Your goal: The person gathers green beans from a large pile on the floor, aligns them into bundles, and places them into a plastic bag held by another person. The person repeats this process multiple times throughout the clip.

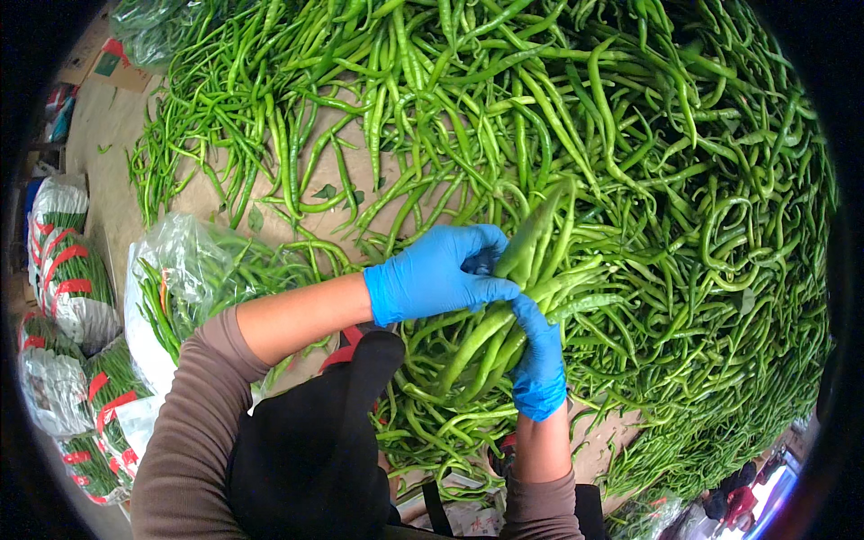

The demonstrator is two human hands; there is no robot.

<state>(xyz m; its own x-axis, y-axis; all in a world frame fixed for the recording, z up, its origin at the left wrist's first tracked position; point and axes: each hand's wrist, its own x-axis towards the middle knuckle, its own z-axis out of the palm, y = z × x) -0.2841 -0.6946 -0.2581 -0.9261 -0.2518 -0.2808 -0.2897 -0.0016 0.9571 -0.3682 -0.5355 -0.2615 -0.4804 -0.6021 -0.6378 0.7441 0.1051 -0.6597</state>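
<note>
A bunch of long green chili peppers (pixel 489 341) is gripped in my right hand (pixel 540 361), which wears a blue glove and curls around its middle. My left hand (pixel 435 273), gloved in the same blue, reaches in from the left. Its thumb and curled fingers close at the bunch's side, against a broad, slightly blurred green pepper (pixel 530 239). Part of the left fingers is hidden, so their exact hold is unclear. Beneath and around both hands spreads a large heap of loose green chili peppers (pixel 675 202).
A clear plastic bag of peppers (pixel 223 263) lies left of my hands. Farther left stand several packed pepper bags with red stripes (pixel 67 270). Brown ground sheeting (pixel 223 175) shows between the peppers. A cardboard box (pixel 121 67) sits at upper left. Another filled bag (pixel 648 516) lies at lower right.
</note>
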